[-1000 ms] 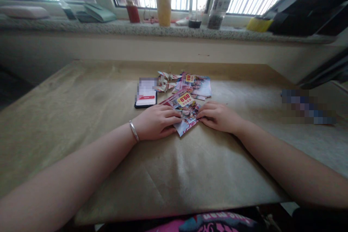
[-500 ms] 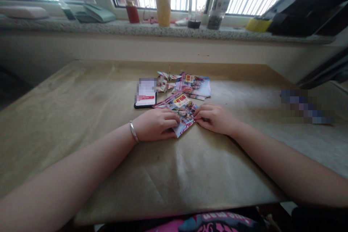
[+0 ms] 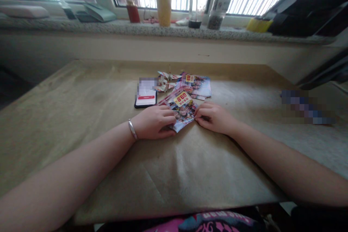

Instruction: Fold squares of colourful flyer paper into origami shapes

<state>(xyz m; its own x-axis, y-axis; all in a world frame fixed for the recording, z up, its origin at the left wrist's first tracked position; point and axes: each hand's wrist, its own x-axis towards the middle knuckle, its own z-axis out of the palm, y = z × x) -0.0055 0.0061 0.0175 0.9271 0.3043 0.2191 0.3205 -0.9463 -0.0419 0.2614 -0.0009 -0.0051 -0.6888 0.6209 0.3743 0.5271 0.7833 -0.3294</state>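
Observation:
A colourful printed paper flyer [image 3: 182, 103] with a yellow price patch lies in front of me, set at an angle. My left hand [image 3: 156, 122], a silver bangle at its wrist, grips the flyer's near left side, fingers curled over it and thumb by the near corner. At the right corner, my right hand [image 3: 213, 116] pinches the edge between thumb and fingers. The flyer's underside is hidden. Just beyond it are folded paper cranes [image 3: 169, 76] and a stack of similar flyers [image 3: 201, 86].
A phone [image 3: 146, 99] with a lit screen, partly blurred, lies left of the flyer. The tan-covered table [image 3: 108, 181] reaches to the wall. Along the stone windowsill [image 3: 136, 29] stand a red-bodied bottle [image 3: 133, 12], a tall yellow cylinder [image 3: 163, 3] and clear containers.
The flyer's near edge has shifted slightly away from me, and the lettered strip along it no longer shows. My left hand has moved slightly left; the right has barely moved.

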